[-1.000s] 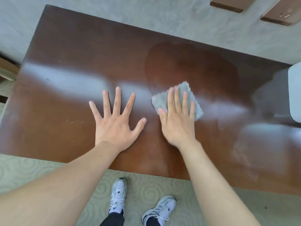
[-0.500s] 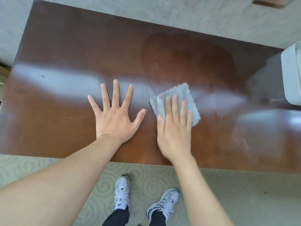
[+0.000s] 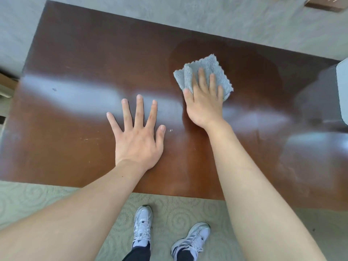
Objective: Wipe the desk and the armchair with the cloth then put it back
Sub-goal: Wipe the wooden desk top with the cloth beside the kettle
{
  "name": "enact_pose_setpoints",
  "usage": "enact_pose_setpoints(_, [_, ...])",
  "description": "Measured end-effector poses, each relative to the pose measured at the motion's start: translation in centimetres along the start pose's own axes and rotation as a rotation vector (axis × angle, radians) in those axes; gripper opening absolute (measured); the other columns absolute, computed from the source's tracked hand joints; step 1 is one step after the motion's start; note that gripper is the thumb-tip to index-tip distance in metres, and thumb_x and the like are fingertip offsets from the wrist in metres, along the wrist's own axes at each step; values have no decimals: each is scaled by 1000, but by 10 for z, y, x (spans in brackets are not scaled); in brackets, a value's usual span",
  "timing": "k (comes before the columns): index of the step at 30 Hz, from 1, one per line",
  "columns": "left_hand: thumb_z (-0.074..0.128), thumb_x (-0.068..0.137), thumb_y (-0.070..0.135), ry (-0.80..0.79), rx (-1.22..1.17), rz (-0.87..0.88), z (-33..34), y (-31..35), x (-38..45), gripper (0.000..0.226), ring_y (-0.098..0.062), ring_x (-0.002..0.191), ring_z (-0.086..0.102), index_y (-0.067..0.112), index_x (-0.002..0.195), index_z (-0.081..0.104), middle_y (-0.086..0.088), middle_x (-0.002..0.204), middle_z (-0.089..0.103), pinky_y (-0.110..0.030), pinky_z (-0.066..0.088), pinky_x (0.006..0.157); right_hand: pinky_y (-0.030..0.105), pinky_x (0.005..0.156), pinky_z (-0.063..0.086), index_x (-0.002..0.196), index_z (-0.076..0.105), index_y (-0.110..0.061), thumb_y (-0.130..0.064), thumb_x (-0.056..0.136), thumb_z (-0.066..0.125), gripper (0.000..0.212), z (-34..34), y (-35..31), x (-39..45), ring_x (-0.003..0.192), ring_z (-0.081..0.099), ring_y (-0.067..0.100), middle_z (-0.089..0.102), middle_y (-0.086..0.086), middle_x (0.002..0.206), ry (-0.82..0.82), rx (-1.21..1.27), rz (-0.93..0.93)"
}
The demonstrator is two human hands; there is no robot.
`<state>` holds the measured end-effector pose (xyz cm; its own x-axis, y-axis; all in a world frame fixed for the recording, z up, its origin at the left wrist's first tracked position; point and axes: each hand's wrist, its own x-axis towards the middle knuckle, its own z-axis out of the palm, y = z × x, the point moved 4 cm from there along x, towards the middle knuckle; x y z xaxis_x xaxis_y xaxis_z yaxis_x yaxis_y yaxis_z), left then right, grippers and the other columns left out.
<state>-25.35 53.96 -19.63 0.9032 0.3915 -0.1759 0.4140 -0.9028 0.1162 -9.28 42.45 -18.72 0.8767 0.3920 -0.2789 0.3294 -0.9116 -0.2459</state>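
Cloth (image 3: 209,69) farther up desk (image 3: 94,59) now

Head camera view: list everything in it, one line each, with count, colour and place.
desk: one, dark brown glossy top, fills the middle of the view
cloth: one, grey, folded, flat on the desk right of centre, under the right hand
pale object: one, light grey, right edge, mostly cut off, cannot tell what it is
carpet: one, pale green with swirls, below the near desk edge
brown panel: one, top right corner, mostly cut off
shoes: two, white and grey, on the carpet
left hand: one, flat on the desk, fingers spread
right hand: one, pressing the cloth
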Motion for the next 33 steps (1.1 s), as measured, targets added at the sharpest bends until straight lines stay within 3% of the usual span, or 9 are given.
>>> enact_pose_setpoints(5, [3, 101, 56, -1, 6, -14, 0, 0, -1, 69, -40, 156, -6, 26, 163, 0, -6, 172, -2, -71, -1, 118, 49, 121, -2, 156, 15, -24, -38, 104, 20, 54, 1, -7, -10, 152, -7, 26, 1, -2, 166, 42, -41, -94])
enact_pose_setpoints(8, [3, 100, 56, -11, -1, -18, -1, 1, 0, 69, -40, 156, -8, 26, 163, -3, -5, 172, -5, -71, -1, 118, 49, 122, 4, 156, 17, -24, -37, 104, 25, 54, 14, -10, -80, 152, -3, 26, 6, -2, 166, 45, -38, -160])
enact_pose_setpoints(11, [3, 101, 56, -18, -1, -10, -2, 1, -1, 69, -39, 156, -9, 27, 163, -3, -5, 172, -5, -70, -1, 118, 49, 121, 6, 157, 9, -28, -37, 105, 23, 55, 32, -9, -171, 152, -7, 24, 2, -3, 166, -21, -36, -159])
enact_pose_setpoints(15, [4, 101, 56, -21, 0, -6, -2, 1, 0, 69, -40, 156, -5, 26, 163, 1, -7, 172, 0, -71, 0, 118, 45, 120, 0, 156, 5, -35, -47, 104, 13, 54, 45, -6, -235, 152, -9, 19, -2, -10, 165, -124, 13, -97])
enact_pose_setpoints(18, [7, 101, 56, -26, 2, -5, -2, 0, 0, 69, -41, 156, -4, 25, 163, 3, -7, 172, 1, -72, 1, 117, 43, 121, -4, 155, -1, -41, -51, 102, 2, 54, 34, -7, -196, 150, -17, 16, -7, -12, 164, -105, 64, -44])
enact_pose_setpoints(22, [6, 101, 56, -27, -1, -14, -3, 1, 0, 70, -41, 156, -6, 26, 163, 2, -7, 172, 0, -72, 0, 118, 50, 121, -1, 156, 6, -37, -44, 104, 15, 53, 12, -5, -91, 151, -9, 28, -3, -5, 166, 4, -11, 36])
enact_pose_setpoints(27, [7, 101, 57, -27, -20, -17, -6, 3, -4, 70, -40, 156, -5, 26, 163, 5, -7, 172, 3, -71, 0, 118, 54, 118, 0, 156, 5, -37, -42, 104, 19, 53, -7, -15, 5, 151, -8, 33, -3, -2, 166, 3, -34, 70])
enact_pose_setpoints(30, [7, 101, 57, -1, -27, 2, -6, 6, 0, 70, -39, 156, -5, 27, 163, 6, -6, 172, 3, -70, 0, 119, 51, 119, 4, 156, 9, -36, -41, 105, 20, 53, -15, -13, 12, 152, -2, 29, 2, -2, 166, 80, -71, 61])
enact_pose_setpoints(33, [7, 100, 57, -12, -21, -7, -5, 5, 2, 70, -39, 156, -5, 27, 163, 4, -6, 172, 2, -70, 0, 119, 48, 121, 6, 156, 13, -35, -39, 105, 21, 51, 0, -15, -34, 152, -1, 26, 5, -3, 166, 117, -36, 1])
